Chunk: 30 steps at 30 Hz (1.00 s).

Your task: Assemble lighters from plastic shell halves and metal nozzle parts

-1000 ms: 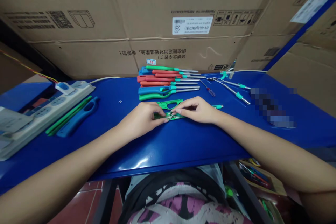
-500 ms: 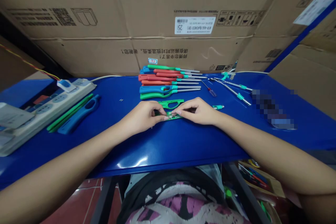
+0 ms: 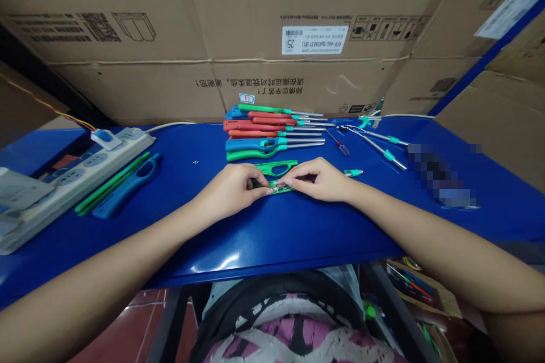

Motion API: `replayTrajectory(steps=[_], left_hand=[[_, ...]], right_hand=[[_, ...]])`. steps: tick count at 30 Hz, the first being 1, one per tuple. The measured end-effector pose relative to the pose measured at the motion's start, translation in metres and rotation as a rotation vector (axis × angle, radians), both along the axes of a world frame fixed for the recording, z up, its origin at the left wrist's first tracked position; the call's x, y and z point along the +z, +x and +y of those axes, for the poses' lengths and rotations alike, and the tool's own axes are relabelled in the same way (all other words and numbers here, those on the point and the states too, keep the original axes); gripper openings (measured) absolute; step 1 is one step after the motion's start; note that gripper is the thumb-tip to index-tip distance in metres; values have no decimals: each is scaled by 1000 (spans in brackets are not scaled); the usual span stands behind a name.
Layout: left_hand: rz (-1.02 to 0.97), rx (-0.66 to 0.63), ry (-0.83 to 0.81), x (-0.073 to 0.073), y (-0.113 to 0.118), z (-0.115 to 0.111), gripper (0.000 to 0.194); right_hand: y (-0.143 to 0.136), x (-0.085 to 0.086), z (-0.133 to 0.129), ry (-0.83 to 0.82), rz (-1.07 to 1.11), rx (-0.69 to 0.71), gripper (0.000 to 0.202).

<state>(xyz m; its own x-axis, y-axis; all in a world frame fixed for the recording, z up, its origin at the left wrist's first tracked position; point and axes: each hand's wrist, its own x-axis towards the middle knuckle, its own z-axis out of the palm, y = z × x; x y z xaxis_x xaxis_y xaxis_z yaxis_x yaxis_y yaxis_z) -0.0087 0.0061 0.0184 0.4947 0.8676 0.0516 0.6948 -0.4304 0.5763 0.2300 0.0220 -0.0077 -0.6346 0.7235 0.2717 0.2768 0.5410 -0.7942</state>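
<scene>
The widest thing is a cardboard box [image 3: 247,39] behind the table, its print upside down: "AUX" in black, Chinese lettering, and a white label [image 3: 315,39] reading "25" and "KFR-46G/BpR3AES1 (B1)". Below it spreads the blue table [image 3: 255,238]. A white power strip [image 3: 80,181] lies at its left side, beside a blue handle shell [image 3: 128,187]. At the back lie red, blue and green stick lighters [image 3: 272,130], a small tag [image 3: 247,98] above them apparently reading "32". The left hand [image 3: 236,187] and right hand [image 3: 321,180] nearly meet, fingertips pinched narrow on a green lighter half [image 3: 281,188] at the table's middle; another green shell [image 3: 279,168] lies just beyond. Smallest is a screwdriver [image 3: 340,146] right of the lighters.
</scene>
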Motion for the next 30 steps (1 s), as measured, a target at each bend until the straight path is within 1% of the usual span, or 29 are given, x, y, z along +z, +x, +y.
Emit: replayTrajectory(steps=[3, 7, 13, 16, 18, 22, 27, 30], left_hand=[[-18, 15, 25, -3, 0, 0, 16], [-75, 45, -26, -6, -1, 3, 18], [-95, 92, -112, -2, 3, 3, 15], [-107, 117, -144, -1, 4, 1, 14], [-118, 112, -131, -3, 5, 0, 13], [-157, 81, -50, -8, 4, 2, 13], [-129, 64, -62, -8, 2, 2, 15], [-147, 36, -87, -6, 0, 1, 19]], right_hand=[[0, 0, -1, 23, -23, 2, 24], [1, 0, 0, 29, -36, -5, 25], [2, 1, 0, 69, -21, -6, 25], [1, 1, 0, 86, 7, 18, 24], [1, 1, 1, 92, 20, 31, 23], [2, 1, 1, 104, 23, 32, 23], [3, 0, 2, 111, 12, 15, 22], [5, 2, 3, 107, 0, 27, 27]])
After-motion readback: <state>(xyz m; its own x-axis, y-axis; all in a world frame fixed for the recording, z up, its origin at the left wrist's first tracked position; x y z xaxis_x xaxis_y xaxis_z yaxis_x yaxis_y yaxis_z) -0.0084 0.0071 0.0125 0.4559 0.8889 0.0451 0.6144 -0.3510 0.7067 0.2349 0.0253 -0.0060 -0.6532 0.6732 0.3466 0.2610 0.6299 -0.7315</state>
